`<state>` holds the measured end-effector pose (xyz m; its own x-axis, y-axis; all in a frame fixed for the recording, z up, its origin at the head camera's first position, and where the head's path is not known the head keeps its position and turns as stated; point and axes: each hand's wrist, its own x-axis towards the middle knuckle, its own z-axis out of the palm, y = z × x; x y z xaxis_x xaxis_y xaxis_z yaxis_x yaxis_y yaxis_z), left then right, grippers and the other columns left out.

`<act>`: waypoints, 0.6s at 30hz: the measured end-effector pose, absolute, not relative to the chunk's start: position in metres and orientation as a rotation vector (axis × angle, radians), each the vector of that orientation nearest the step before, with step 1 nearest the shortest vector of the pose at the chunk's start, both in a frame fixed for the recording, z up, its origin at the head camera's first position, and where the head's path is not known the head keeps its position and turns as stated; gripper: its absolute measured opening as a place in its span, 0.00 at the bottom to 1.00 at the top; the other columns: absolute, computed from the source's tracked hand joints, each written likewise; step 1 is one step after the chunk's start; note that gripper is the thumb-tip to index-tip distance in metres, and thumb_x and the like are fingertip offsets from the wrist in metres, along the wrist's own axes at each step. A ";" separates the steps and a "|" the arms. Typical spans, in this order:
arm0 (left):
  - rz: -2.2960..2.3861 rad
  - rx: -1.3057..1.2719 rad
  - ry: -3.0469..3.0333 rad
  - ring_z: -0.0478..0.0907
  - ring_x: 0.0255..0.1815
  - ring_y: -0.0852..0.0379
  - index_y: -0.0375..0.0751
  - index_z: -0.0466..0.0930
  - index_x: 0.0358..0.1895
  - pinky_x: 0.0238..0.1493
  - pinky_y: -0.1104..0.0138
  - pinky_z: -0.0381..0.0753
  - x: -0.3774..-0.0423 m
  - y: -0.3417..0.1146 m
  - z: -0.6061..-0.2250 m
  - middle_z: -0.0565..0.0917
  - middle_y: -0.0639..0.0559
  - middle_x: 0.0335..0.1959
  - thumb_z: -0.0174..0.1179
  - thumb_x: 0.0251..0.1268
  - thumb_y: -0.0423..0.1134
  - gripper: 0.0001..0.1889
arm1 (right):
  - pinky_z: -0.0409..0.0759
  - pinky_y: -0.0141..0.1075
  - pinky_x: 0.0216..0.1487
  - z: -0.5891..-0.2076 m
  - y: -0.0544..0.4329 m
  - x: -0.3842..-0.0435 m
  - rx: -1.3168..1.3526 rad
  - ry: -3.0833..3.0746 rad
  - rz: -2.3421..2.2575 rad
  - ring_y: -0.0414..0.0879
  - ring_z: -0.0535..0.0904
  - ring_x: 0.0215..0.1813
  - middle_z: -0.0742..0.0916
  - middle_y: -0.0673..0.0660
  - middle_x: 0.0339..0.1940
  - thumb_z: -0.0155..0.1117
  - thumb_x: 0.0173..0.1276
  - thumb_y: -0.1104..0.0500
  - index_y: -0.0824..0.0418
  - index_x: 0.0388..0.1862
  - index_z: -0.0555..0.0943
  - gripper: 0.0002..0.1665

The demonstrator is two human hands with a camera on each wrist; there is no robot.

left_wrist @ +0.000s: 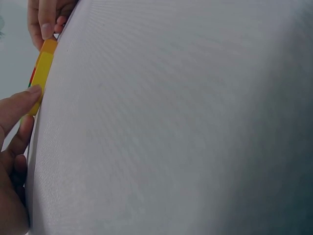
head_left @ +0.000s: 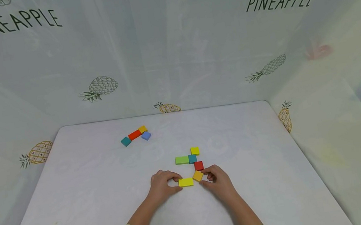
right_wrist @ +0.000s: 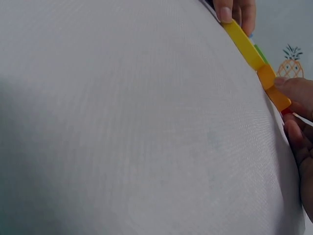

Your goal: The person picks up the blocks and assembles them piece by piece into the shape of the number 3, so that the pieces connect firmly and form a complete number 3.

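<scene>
My left hand [head_left: 162, 187] pinches the left end of a long yellow block [head_left: 186, 182] between thumb and finger. To its right, my right hand [head_left: 220, 183] grips an orange block [head_left: 198, 176] turned at an angle. A corner of the orange block meets or nearly meets the yellow one in the right wrist view. Just behind the orange block is a red block [head_left: 199, 166]. Beyond that, a teal block [head_left: 192, 159] sits beside a long green block [head_left: 182, 160], with a small yellow block [head_left: 195, 150] behind them.
Farther back on the white table [head_left: 90, 188] lie a teal block [head_left: 126, 141], a long red block [head_left: 135, 135], an orange block [head_left: 142, 129] and a blue block [head_left: 146, 135]. A pineapple-print curtain [head_left: 171, 51] hangs behind the table's back edge.
</scene>
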<state>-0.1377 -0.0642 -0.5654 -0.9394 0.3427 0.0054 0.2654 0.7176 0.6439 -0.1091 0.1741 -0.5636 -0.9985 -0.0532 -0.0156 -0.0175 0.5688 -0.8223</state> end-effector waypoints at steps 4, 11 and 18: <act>1.030 0.494 2.802 0.66 0.37 0.62 0.58 0.86 0.41 0.43 0.59 0.63 -0.138 -0.064 -0.566 0.75 0.72 0.28 0.76 0.49 0.44 0.15 | 0.77 0.28 0.40 -0.564 0.174 -0.110 -0.052 2.751 -1.437 0.44 0.73 0.38 0.79 0.46 0.39 0.76 0.57 0.58 0.53 0.48 0.83 0.19; 1.031 0.486 2.802 0.66 0.37 0.62 0.58 0.86 0.41 0.43 0.59 0.63 -0.138 -0.063 -0.566 0.74 0.72 0.28 0.77 0.48 0.44 0.15 | 0.77 0.28 0.39 -0.564 0.174 -0.110 -0.041 2.757 -1.429 0.44 0.73 0.38 0.79 0.46 0.39 0.77 0.57 0.58 0.53 0.48 0.83 0.19; 1.193 0.428 2.644 0.69 0.39 0.60 0.55 0.83 0.48 0.44 0.62 0.71 -0.146 -0.076 -0.559 0.77 0.67 0.34 0.75 0.51 0.45 0.19 | 0.77 0.29 0.39 -0.568 0.177 -0.110 -0.089 2.750 -1.461 0.43 0.74 0.38 0.79 0.46 0.39 0.76 0.57 0.58 0.52 0.49 0.83 0.20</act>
